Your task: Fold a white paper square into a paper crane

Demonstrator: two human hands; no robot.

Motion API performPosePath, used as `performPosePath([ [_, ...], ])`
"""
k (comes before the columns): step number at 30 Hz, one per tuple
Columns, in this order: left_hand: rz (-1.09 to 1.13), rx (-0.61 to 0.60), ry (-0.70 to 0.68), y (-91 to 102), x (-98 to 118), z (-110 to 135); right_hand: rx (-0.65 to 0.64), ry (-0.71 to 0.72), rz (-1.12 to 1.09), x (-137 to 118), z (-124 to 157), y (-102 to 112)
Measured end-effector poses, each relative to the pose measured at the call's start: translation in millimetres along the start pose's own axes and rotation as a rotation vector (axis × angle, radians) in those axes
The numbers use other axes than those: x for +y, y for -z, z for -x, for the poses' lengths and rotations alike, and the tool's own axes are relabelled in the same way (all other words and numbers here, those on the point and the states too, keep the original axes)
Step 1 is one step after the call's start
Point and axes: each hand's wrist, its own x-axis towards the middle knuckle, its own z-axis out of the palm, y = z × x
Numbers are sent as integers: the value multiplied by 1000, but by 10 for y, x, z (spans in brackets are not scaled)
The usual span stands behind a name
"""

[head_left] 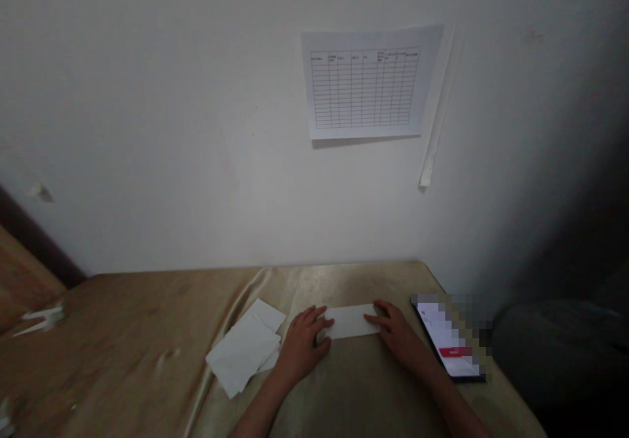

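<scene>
A small folded white paper lies flat on the tan cloth-covered table. My left hand rests on the table with its fingers stretched out, their tips pressing the paper's left end. My right hand lies flat too, fingers apart, touching the paper's right end. Neither hand lifts the paper. A loose stack of white paper sheets sits just left of my left hand.
A phone with a lit screen lies right of my right hand, near the table's right edge. A printed table sheet hangs on the white wall. A white plastic object lies at far left. Dark space lies off the right edge.
</scene>
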Motion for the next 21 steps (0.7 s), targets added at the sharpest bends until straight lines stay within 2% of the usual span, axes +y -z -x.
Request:
performPosePath([
  [11,-82,35,94,-77,245,-79,89,-29,187,-260,-20,-37],
  [21,-124,3,84,-193,296,-405,75,-29,206,-327,-270,-84],
])
